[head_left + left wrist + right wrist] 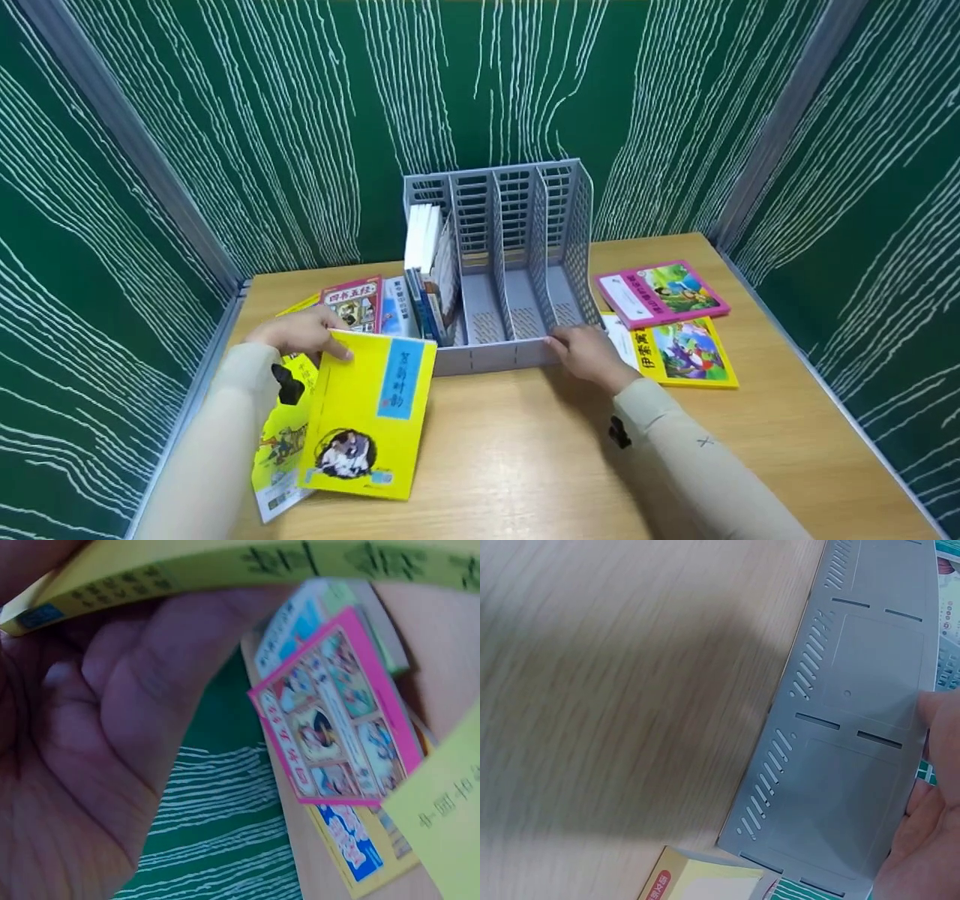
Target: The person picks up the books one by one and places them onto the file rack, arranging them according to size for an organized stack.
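Between the thumb and fingers of my left hand (pixel 300 334) is the top left edge of a yellow book (pixel 360 405) with a blue title panel. The book is tilted, its lower part over another yellow book (pixel 281 431) on the table. The left wrist view shows the held book's spine (pixel 247 566) across the top. My right hand (pixel 589 354) grips the front lip of a grey file organizer (pixel 491 356) near its right corner, the thumb on the outer face. Several books (pixel 424 247) stand in the organizer's leftmost compartment; the three others hold nothing.
Left of the organizer lie a red-pink comic book (pixel 352 300) and a pale blue book (pixel 397 307). To its right, a pink book (pixel 664 292) lies partly over a yellow one (pixel 690 352). Green walls with white lines (pixel 517 75) enclose the wooden table (pixel 480 450).
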{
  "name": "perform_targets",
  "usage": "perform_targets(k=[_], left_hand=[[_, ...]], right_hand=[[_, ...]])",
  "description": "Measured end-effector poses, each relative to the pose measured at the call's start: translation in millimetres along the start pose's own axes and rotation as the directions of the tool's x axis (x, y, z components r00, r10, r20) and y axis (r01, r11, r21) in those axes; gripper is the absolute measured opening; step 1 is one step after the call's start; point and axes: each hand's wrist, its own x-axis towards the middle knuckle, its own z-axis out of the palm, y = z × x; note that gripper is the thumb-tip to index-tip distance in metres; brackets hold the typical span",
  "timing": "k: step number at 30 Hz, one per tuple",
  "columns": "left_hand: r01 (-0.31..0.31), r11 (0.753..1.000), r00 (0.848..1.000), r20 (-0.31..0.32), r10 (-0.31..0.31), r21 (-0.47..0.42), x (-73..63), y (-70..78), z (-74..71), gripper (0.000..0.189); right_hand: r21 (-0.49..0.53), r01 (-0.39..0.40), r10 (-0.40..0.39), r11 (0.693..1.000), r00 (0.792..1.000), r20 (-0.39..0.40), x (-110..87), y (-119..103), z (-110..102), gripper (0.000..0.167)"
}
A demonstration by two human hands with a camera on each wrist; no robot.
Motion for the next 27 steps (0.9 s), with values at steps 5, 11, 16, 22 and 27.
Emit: perform_targets(k=[5,11,16,22,27], left_hand=[[-0.096,0.994,0.995,0.006,0.097,-0.044,1.3,4.2,-2.5,0.031],[-0.219,0.971,0.974,-0.072,0.213,-0.095,3.0,9.0,-3.5,0.032],[-0.343,0.933,0.928,-0.193,0.32,-0.104,5.6,11.8,-1.9,0.032],[-0.44,0.882,0.861,-0.358,0.361,-0.171,10.9,19.2,12.0,0.033],[-0.515,0.827,0.797,-0.481,0.366,-0.224,17.8,32.3,29.2,0.038]], right_hand=[[0.005,-0.001,0.001,1.0,1.0,-0.001,0.1,0,2,0.033],[0.056,-0.017,0.016,0.998,1.0,0.01,0.8,-1,-1,0.033],[0.145,0.008,0.002,0.989,0.998,-0.067,0.3,-10,-9,0.04],[0.187,0.169,-0.09,0.968,0.925,-0.369,-0.2,-39,-25,0.035],[0.143,0.307,-0.177,0.941,0.807,-0.564,-4.5,-67,-36,0.032]])
